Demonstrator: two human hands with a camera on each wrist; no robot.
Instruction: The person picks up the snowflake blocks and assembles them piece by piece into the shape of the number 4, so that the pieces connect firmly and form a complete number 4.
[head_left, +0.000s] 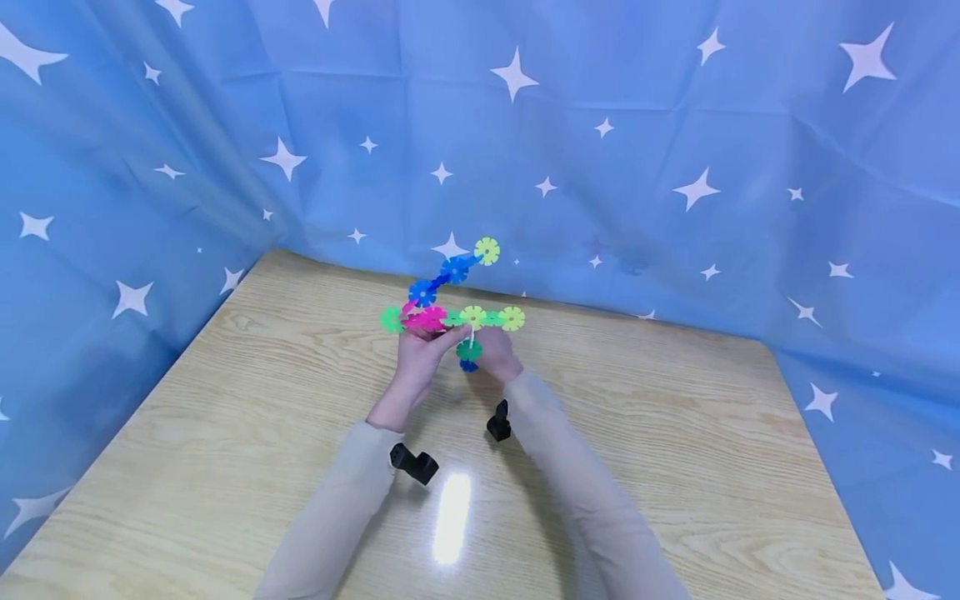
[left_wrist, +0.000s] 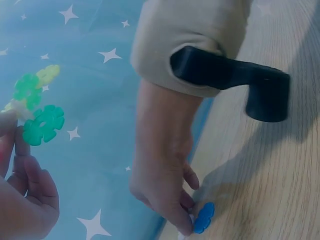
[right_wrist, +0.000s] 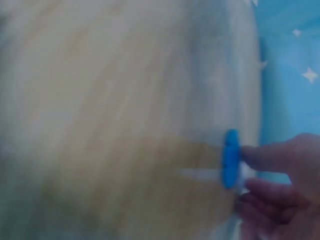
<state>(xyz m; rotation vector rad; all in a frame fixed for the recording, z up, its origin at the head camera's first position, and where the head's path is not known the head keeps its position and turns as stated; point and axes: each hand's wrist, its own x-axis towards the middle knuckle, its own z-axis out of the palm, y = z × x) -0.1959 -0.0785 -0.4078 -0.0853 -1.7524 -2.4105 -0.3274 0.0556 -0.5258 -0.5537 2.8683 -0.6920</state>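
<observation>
My left hand (head_left: 422, 354) grips a chain of notched plastic snowflake discs. A pink disc (head_left: 431, 318) lies by its fingers, with green and yellow discs (head_left: 512, 318) running right. Blue discs (head_left: 454, 270) climb from the pink part to a yellow disc (head_left: 487, 251). Below the row hangs a green disc (left_wrist: 43, 125), joined by a white piece. My right hand (head_left: 495, 354) is beside the chain, thumb and finger pinching a blue disc (right_wrist: 230, 159) seen edge-on. Something white shows at those fingertips; its shape is mostly hidden.
A wooden table (head_left: 675, 467) lies under both hands. Blue star-patterned cloth (head_left: 600, 150) hangs behind it and along its sides. Black camera mounts (head_left: 414, 463) stick out from both wrists.
</observation>
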